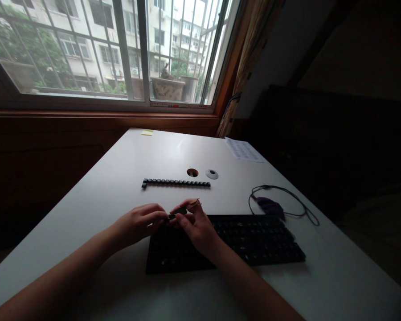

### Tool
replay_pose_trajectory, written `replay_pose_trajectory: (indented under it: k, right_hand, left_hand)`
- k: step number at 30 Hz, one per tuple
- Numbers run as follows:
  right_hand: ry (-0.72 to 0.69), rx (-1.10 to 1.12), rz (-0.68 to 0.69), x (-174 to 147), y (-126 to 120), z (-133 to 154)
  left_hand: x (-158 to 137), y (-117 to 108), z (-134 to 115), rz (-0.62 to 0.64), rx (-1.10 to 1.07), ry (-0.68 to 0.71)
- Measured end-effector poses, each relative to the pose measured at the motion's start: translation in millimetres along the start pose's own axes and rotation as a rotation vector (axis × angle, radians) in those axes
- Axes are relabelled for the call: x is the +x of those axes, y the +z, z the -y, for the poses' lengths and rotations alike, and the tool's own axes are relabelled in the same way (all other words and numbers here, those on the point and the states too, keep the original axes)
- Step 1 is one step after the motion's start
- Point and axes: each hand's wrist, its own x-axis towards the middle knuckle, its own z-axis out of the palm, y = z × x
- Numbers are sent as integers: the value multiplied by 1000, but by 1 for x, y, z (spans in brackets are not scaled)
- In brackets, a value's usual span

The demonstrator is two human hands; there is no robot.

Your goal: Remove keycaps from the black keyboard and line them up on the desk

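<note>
A black keyboard [254, 240] lies on the white desk, partly covered by my right hand and forearm. Over its upper left part, my two hands meet. My right hand [195, 225] is closed around a keycap puller [181, 211] with a dark handle; thin wire ends stick out by the fingers. The fingertips of my left hand [149, 218] pinch a small dark piece that looks like a keycap [171, 217], right beside the puller. Beyond the hands, several black keycaps [177, 182] stand in a line, with one more below the line's left end.
A black cable [300, 200] loops on the right beside a dark purple bundle [270, 206]. Farther back are a round desk hole [192, 172], a grey ring-shaped cover [212, 174], printed paper [244, 150] and a yellow sticky note [147, 133]. A barred window stands behind the desk.
</note>
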Motion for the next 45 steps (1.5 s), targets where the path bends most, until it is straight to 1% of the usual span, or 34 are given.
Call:
replay_pose_trajectory:
  k: [3,6,9,13,19,24,27,31,34,38,42,45]
  right_hand:
    - [-21,-16,-2,-1,0,2]
    - [-30,-18,1,-1,0,1]
    - [-33,-38,-3,0,0,-2]
    - [-46,-152,-27,0,0,-1]
    - [-93,-343,-22,-2,0,5]
    - [-131,-424,-27,-3,1,4]
    - [-160,-447,-41,-4,2,5]
    - [-177,-454,-75,-5,3,7]
    - [-190,-454,-73,-4,2,8]
    - [-236,-451,-78,-2,2,10]
    - [-300,-509,-69,0,0,14]
    - [-322,-544,-82,1,0,16]
  left_hand:
    - [-1,-1,-2,14,18,-8]
    - [-1,-1,-3,-9,41,-43]
    - [-1,1,-3,-28,21,-71]
    - [-1,2,-1,-51,-47,-89]
    - [1,1,-3,-51,-109,-125]
    - [5,-2,-6,-121,-176,-157]
    - [5,-3,-6,-152,-198,-155]
    - [3,-3,-3,-149,-245,-145]
    - [1,-3,-2,-142,-275,-152]
    - [1,-3,-2,-172,-286,-150]
    - [2,-4,-1,-189,-284,-149]
    - [3,-4,1,-193,-294,-158]
